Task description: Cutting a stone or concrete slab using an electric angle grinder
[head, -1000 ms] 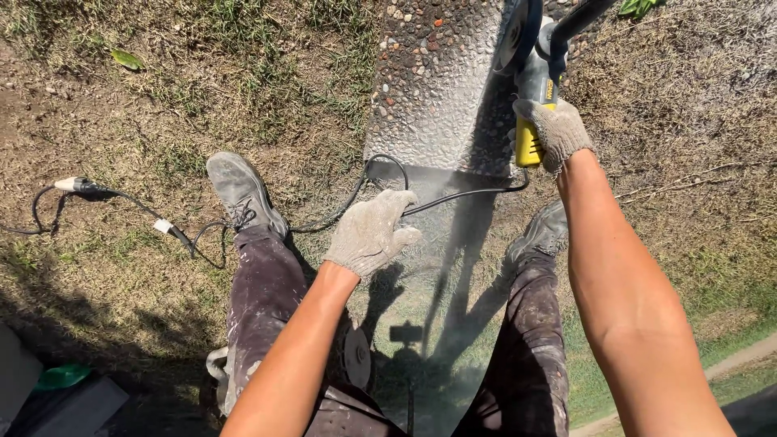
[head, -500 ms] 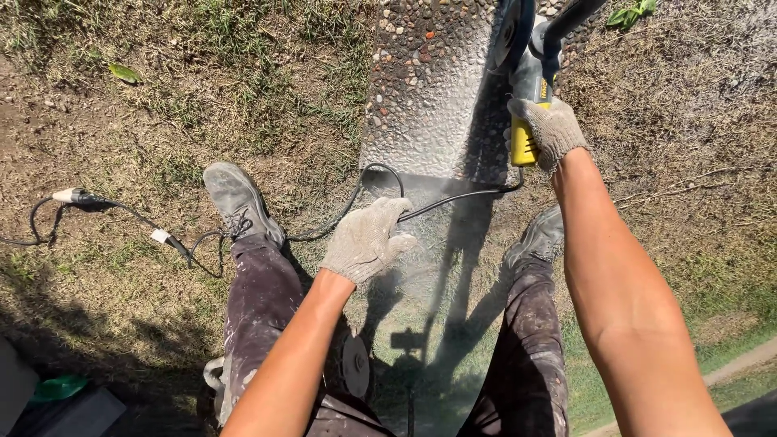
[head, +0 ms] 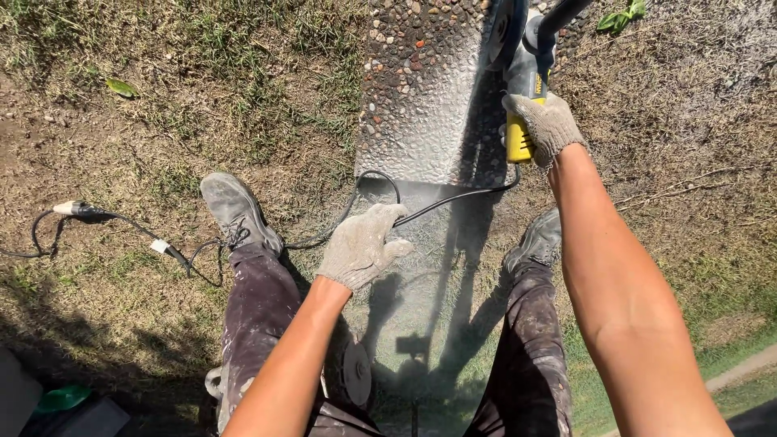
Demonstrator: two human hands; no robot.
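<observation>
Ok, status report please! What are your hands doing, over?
Right hand grips yellow angle grinder over pebbled slab. Left hand open, empty. Black cord trails between boots.

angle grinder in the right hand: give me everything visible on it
The angle grinder has a yellow handle section, a grey-black body and a dark round disc at its front with a black side handle angling to the frame's top. It is held over the pebbled concrete strip; disc contact cannot be told. The gloved right hand wraps its yellow rear. A black cord runs from its tail across the ground. Whether it is running cannot be told.
</observation>
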